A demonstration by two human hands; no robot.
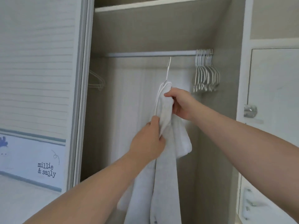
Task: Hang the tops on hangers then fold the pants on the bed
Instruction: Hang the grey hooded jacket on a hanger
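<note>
White ribbed sliding door, far left; a printed band low on it reads "millie & sally". Its grey frame makes the left edge of the wardrobe opening.

Spare hanger, pale wire, alone just inside that edge; hook hidden.

Rail, metal, crossing the opening beneath a white shelf. The long stretch from its left end to the right-hand bunch is open.

Left hand, low centre. Fingers curled, pinching a fold of the top from the left.

Top, white, soft, towel-like cloth. It is held mid-opening in front of the pale back panel and bunched narrow at the neck. The body hangs long and runs out of view at the bottom, and one sleeve droops to the right.

Hanger, white, inside the neck. Hook upright, tip just under the rail; contact cannot be told.

Right hand, fingers clamped on the top's neck, just below the hook.

Bunch of hangers, white, close-packed at the rail's right end, against the side wall.

Cabinet door, white, far right, with a metal latch.
</note>
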